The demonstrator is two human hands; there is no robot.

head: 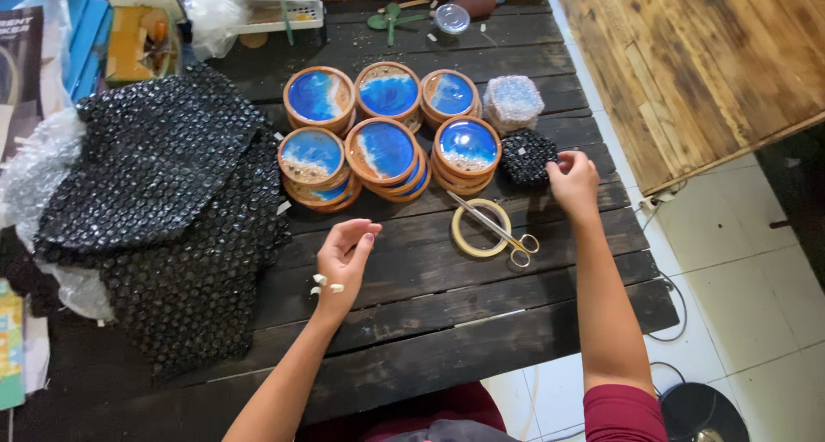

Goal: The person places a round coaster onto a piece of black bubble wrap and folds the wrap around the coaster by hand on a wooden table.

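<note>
Setting down a black-wrapped coaster bundle right of the coaster stacks, your right hand pinches it; left hand hovers half-open, tape bits stuck on, ready for sealing.

cam: single head view, worn on my head | facing: steeply down and forward over dark plank table | range: close, arm's length, both my forearms enter from bottom edge | edges: tiled floor at right | overlap: none, one view only
</note>
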